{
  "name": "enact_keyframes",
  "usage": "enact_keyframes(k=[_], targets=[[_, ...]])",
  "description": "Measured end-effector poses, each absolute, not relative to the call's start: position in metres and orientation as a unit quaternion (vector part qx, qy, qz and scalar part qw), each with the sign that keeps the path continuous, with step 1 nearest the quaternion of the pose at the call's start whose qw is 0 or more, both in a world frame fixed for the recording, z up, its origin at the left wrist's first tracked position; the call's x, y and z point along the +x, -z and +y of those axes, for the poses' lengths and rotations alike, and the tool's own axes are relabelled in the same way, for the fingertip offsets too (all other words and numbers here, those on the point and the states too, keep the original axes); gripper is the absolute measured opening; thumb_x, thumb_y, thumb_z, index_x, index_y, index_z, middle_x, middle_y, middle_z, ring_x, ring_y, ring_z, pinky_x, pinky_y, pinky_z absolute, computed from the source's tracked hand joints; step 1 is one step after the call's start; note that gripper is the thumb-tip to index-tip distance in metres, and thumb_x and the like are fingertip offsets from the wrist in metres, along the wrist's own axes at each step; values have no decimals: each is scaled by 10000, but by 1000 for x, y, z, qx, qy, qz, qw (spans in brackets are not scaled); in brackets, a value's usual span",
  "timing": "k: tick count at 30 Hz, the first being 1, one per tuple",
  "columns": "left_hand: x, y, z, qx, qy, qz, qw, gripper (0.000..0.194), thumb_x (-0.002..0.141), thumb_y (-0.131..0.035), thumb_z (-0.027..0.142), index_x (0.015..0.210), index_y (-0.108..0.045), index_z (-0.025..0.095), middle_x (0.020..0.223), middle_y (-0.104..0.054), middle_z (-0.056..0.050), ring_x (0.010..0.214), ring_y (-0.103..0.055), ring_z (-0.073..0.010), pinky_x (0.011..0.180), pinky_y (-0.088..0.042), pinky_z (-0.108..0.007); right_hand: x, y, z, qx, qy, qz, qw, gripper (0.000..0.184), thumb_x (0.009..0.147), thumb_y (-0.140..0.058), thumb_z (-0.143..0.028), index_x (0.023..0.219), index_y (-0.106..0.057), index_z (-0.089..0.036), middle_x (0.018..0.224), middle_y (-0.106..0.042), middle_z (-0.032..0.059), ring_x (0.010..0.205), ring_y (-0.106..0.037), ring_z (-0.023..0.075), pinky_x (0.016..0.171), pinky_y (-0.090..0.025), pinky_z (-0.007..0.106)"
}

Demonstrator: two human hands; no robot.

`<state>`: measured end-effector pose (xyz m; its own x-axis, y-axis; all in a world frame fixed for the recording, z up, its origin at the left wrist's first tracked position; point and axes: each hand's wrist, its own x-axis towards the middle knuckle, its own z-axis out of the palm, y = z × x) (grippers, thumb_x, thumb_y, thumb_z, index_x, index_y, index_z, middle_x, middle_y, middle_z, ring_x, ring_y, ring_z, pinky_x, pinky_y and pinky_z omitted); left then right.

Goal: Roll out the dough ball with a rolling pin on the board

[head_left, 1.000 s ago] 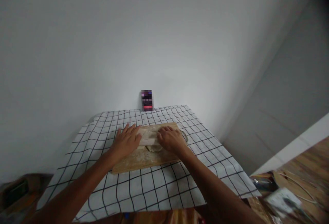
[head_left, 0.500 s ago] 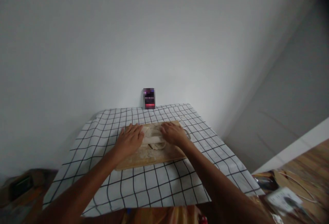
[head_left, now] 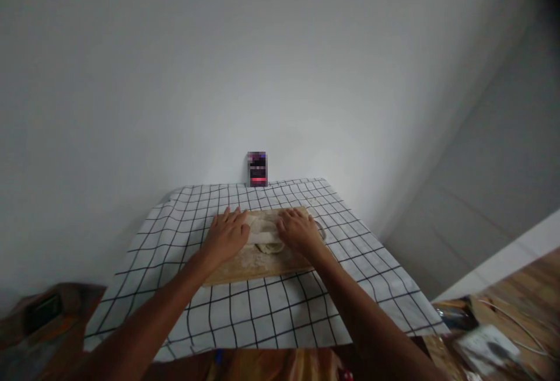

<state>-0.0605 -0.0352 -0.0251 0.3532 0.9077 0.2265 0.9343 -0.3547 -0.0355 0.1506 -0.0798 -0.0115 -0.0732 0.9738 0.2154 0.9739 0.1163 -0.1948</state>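
Note:
A pale, floured rolling pin lies crosswise over a flat sheet of dough on a wooden board. My left hand rests over the pin's left end, its fingers bent forward across it. At the pin's right end my right hand curls over it, knuckles up. The palms and both ends of the pin are hidden under the hands. Part of the dough shows in front of the pin and part behind it. Flour dusts the board.
A checked cloth covers the table. Just right of the board, partly behind my right hand, is a round rim. A dark, blurred-out upright object leans at the wall. A white power strip sits low at the right.
Both hands have shifted slightly on the board with the rolling pin between them, and the right fingers look more curled. The whole view has moved a little.

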Motion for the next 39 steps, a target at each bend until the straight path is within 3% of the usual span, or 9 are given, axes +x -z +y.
enact_keyframes(k=[5,8,13,19,26,30,35,39], targets=[[-67,34,-62,-824,127,-546,88,534,877,-342,434,1386,-253,299,1494,-374,-29,1382,-248,-286,1064,-321,-568,151,19,-107,-623,11,-765,162,435,1076,-305,-375,1403,-543,-214,1544,-499,119,1459,-398,285,1188,-255,574],[-61,30,-56,-815,123,-559,90,502,887,-341,433,1358,-330,260,1469,-415,-60,1365,-281,-309,1070,-294,-593,151,14,-93,-656,4,-736,165,418,1071,-327,-373,1382,-556,-213,1533,-511,117,1444,-418,279,1181,-285,549],[-54,26,-49,-806,122,-572,93,478,884,-364,402,1328,-393,227,1438,-460,-81,1350,-307,-326,1077,-282,-590,147,10,-88,-660,5,-734,160,381,1072,-333,-357,1250,-630,-198,1330,-668,128,1297,-556,290,1142,-314,542],[-63,36,-70,-829,131,-537,84,489,893,-312,447,1362,-311,312,1476,-407,-20,1373,-267,-290,1072,-300,-562,145,26,-117,-638,27,-746,189,409,1081,-297,-388,1267,-625,-228,1477,-570,97,1414,-445,277,1174,-260,527],[-48,19,-28,-795,96,-598,40,510,887,-368,455,1338,-377,218,1444,-440,-127,1335,-317,-383,1022,-309,-647,151,2,-59,-657,18,-740,141,411,1072,-322,-398,1155,-669,-196,1226,-708,125,1160,-635,257,983,-452,396],[-50,22,-48,-804,128,-575,80,487,883,-371,420,1326,-394,219,1445,-446,-102,1358,-279,-359,1068,-248,-627,148,11,-78,-658,41,-734,163,389,1063,-336,-378,1125,-671,-189,1214,-709,116,1175,-620,269,999,-436,422],[-55,32,-84,-814,160,-550,101,514,874,-356,458,1349,-341,265,1451,-443,-62,1364,-277,-318,1066,-282,-581,141,33,-118,-661,72,-719,203,360,1063,-330,-339,1173,-650,-213,1334,-659,111,1322,-516,259,1147,-277,497],[-53,29,-73,-800,146,-579,66,492,874,-359,430,1331,-367,248,1440,-454,-74,1350,-290,-329,1058,-270,-593,141,20,-107,-670,36,-726,152,416,1072,-297,-380,1163,-656,-189,1287,-679,126,1272,-556,261,1084,-361,451]])
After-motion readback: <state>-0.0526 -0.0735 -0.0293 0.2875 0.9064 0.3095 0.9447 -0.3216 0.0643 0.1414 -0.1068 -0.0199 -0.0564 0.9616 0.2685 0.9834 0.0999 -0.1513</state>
